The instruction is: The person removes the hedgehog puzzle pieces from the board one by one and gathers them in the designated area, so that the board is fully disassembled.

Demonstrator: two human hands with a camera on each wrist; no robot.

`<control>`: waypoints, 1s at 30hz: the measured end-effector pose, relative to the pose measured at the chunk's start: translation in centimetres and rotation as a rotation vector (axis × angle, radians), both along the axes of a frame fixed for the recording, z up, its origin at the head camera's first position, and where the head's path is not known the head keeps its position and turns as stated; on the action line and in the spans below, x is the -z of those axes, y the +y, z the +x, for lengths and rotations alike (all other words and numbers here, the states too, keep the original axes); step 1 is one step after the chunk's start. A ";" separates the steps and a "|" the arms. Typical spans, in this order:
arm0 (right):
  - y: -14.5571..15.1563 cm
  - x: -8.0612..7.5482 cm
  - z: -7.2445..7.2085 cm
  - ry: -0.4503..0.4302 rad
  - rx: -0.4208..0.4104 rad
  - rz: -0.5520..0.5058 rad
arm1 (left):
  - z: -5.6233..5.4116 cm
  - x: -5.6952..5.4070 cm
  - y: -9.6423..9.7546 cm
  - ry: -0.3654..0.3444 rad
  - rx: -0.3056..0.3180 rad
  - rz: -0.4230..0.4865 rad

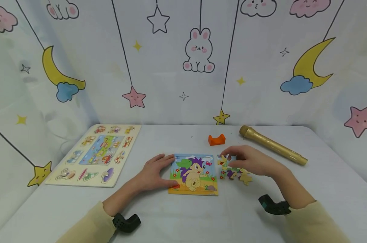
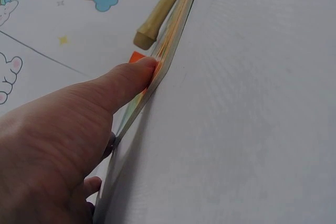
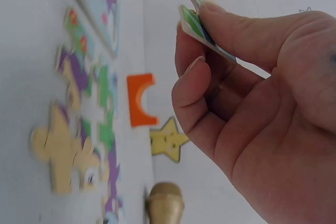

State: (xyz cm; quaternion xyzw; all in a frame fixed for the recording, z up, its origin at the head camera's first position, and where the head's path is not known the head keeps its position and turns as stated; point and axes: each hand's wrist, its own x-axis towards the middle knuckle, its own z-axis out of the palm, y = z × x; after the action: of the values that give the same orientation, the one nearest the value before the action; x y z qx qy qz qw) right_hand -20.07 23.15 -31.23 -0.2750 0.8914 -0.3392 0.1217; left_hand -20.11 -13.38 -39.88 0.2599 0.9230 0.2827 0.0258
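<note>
A hedgehog puzzle board (image 1: 197,173) lies flat on the table between the hands. My left hand (image 1: 155,173) rests at its left edge with the fingers extended, and the thumb (image 2: 126,80) touches the board's rim. Just right of the board, my right hand (image 1: 253,160) is raised over loose jigsaw pieces (image 1: 231,174). Thumb and fingers there pinch a jigsaw piece with green and blue print (image 3: 193,24). Beneath it in the right wrist view lie several pieces, among them a beige one (image 3: 60,148). Fingers partly cover the held piece in the head view.
An orange notched block (image 1: 217,139) sits behind the board. A gold microphone-shaped stick (image 1: 273,145) lies at the back right. At the left is a large cream picture board (image 1: 80,162). A patterned cloth (image 1: 165,67) hangs behind the white table (image 1: 177,219).
</note>
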 end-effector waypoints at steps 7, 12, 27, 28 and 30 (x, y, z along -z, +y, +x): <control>3.3 1.1 0.5 -0.029 0.074 0.006 | 0.0 -0.1 0.1 -0.010 -0.007 -0.007; 5.6 2.0 1.0 -0.061 0.116 -0.003 | -0.1 -0.1 0.2 -0.010 -0.006 -0.009; 9.9 4.5 1.3 -0.065 0.133 -0.001 | 0.1 -0.1 0.1 -0.011 -0.003 0.001; 9.8 4.5 1.3 -0.067 0.136 -0.001 | 0.1 -0.1 0.1 -0.010 -0.003 0.000; 9.7 4.6 1.2 -0.067 0.146 -0.002 | 0.1 -0.2 0.0 -0.007 -0.003 -0.001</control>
State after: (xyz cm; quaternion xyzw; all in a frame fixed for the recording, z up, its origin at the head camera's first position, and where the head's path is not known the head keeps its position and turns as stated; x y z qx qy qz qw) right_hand -18.84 32.88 -35.84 -0.1981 0.9042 -0.3568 0.1260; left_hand -20.04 -13.36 -39.71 0.2575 0.9234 0.2832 0.0285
